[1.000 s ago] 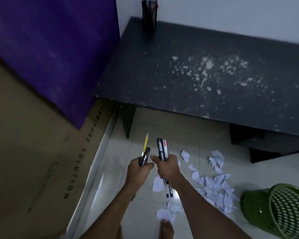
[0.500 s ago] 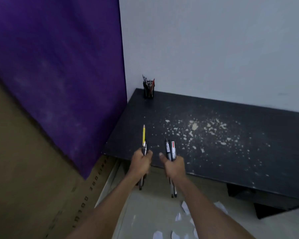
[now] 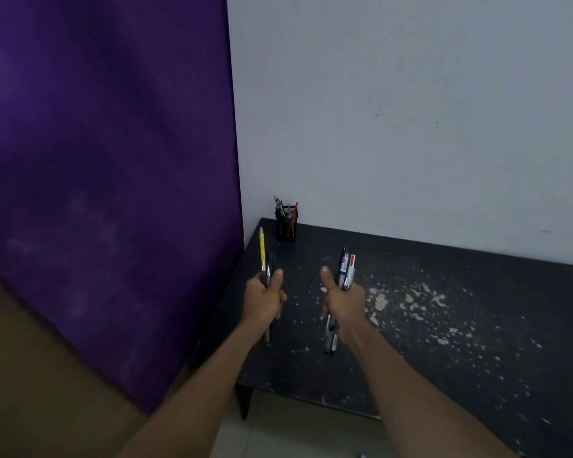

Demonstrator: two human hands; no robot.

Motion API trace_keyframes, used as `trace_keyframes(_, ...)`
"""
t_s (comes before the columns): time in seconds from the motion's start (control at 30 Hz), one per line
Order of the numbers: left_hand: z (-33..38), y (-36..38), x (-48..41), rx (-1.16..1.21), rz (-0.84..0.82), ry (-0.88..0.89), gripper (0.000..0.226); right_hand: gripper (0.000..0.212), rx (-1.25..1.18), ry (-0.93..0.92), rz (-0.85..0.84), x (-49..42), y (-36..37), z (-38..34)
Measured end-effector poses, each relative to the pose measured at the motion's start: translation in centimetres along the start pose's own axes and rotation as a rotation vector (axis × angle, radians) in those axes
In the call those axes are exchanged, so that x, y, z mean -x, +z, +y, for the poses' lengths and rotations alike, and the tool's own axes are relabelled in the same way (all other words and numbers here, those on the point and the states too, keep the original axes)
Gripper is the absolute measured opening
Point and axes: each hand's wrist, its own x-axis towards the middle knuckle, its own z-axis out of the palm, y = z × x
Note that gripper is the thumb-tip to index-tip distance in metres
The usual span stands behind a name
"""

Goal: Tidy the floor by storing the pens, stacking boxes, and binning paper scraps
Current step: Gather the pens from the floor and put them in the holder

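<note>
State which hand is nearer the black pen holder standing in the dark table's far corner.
Left. The left hand is in front of the black pen holder; the right hand is further, to its right.

yellow pencil (image 3: 262,246), dark pens (image 3: 268,271): upright, gripped by left hand (image 3: 264,300) | markers (image 3: 344,263): upright, gripped by right hand (image 3: 343,302) | pen cup (image 3: 286,228): table (image 3: 444,325) corner

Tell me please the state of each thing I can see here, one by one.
left hand: grips a yellow pencil and dark pens, upright
right hand: grips a bundle of pens, upright
table: black top, paint chipped
pen holder: upright at the table's back corner, partly filled
</note>
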Motion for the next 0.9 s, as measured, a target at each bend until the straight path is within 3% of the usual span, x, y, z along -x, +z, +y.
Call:
trace_keyframes(0.6,1.6,-1.1,-18.0,0.058,-0.038,0.001,0.032,0.042,-0.039,-0.025,0.155,-13.9,8.6,-3.8)
trace_keyframes(0.9,2.9,1.7,-24.8,0.072,0.024,0.019,0.015,0.038,-0.093,-0.008,0.098,-22.6,9.8,-5.2)
